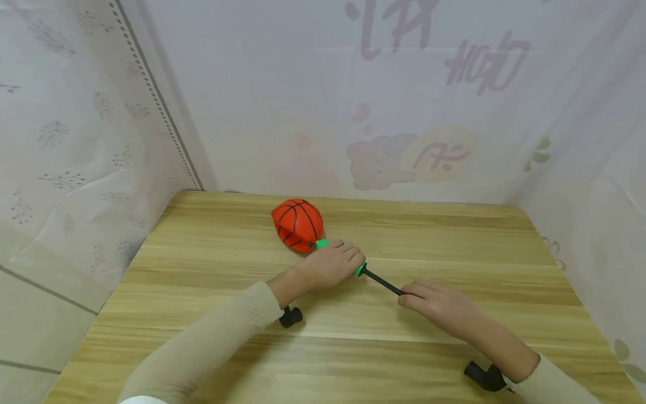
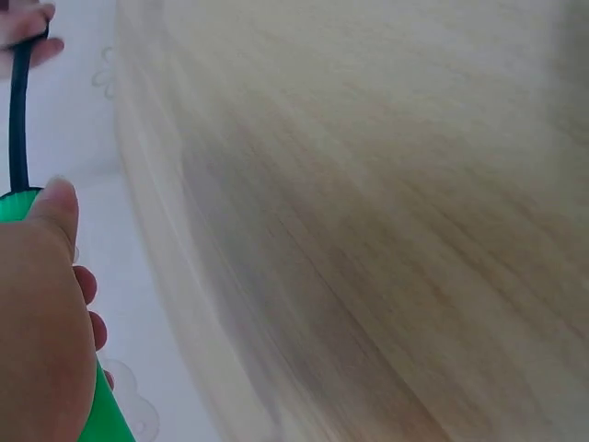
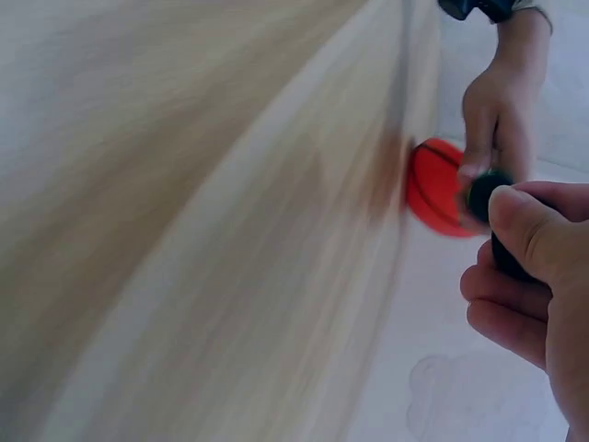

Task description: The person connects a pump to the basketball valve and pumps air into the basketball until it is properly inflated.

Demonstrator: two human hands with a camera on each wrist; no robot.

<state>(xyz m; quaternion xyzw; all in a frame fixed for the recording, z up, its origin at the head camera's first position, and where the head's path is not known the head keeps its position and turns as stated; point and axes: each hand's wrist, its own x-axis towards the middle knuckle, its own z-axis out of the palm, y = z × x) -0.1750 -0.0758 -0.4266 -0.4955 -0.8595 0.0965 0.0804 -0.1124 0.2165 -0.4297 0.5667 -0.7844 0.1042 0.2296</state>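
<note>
A red toy basketball [image 1: 303,217] with black lines, partly deflated and dented on its near left side, lies toward the back of the table. At its lower right edge is the tip of a green hand pump [image 1: 322,243]. My left hand [image 1: 334,264] grips the pump's green barrel, fingers wrapped over it. From the barrel a black rod [image 1: 383,281] runs out toward my right hand [image 1: 439,306], which holds its far end. In the right wrist view my thumb and fingers close around the black handle [image 3: 508,256]. Most of the barrel is hidden under the left hand.
The wooden table [image 1: 242,224] meets a pale printed cloth [image 1: 282,101] at the back, with more cloth on both sides. Black camera mounts stick out below the left wrist [image 1: 291,317] and right wrist [image 1: 484,376], close over the tabletop.
</note>
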